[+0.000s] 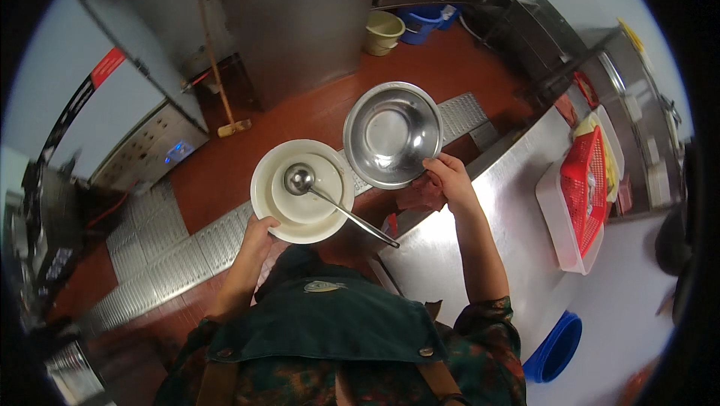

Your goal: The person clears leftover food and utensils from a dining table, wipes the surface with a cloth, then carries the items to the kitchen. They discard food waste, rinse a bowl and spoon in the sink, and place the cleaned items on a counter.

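My left hand (260, 237) grips the near left rim of a white bowl (264, 192), thumb over the edge. In that bowl lies a metal ladle (300, 178), its long handle resting across the rim and jutting out to the lower right. My right hand (450, 178) holds a stainless steel bowl (391, 124) by its near right rim, with a dark red cloth (423, 194) hanging below the same hand. The steel bowl is up and to the right of the white one, and its inside shows only reflections.
On my right stands a stainless steel worktable (433, 259) bearing a red plastic basket (582, 198) and a white bin (554, 214). A blue bin (557, 347) is at lower right. Ahead are a broom (216, 79), a yellowish bucket (383, 33) and a blue bucket (419, 23). Metal drain grating (185, 265) crosses the red floor.
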{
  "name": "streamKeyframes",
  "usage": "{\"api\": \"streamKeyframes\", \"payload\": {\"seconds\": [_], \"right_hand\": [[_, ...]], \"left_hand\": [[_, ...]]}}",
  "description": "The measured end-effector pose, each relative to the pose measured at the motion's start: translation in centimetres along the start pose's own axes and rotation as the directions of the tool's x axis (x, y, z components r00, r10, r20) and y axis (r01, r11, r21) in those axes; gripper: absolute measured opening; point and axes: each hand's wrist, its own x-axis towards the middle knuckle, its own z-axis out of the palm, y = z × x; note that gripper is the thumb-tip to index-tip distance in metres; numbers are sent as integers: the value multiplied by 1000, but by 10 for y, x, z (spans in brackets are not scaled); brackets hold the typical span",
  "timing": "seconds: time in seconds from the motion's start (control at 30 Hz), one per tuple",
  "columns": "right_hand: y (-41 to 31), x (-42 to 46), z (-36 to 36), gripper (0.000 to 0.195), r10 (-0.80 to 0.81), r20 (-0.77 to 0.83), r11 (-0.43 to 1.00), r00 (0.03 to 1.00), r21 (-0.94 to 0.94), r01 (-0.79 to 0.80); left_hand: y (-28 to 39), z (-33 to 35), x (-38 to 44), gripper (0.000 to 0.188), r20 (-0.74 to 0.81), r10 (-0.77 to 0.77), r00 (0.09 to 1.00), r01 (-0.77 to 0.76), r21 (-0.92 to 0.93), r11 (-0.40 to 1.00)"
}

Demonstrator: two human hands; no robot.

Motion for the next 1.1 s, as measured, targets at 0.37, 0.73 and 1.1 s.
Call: {"api": "streamKeyframes", "payload": {"seconds": [0.37,0.73,1.1], "right_hand": [[-20,78,-39,26,-605,-527,691,597,-720,64],[-72,168,-106,37,-988,-85,70,132,-991,-111],[-121,270,-220,20,-387,-723,914,572,-382,136]], "left_hand": [[115,29,165,52,178,-144,974,120,138,983],[152,132,268,60,188,-168,968,128,204,970],[149,304,370,63,285,-229,931,154,262,953]]}}
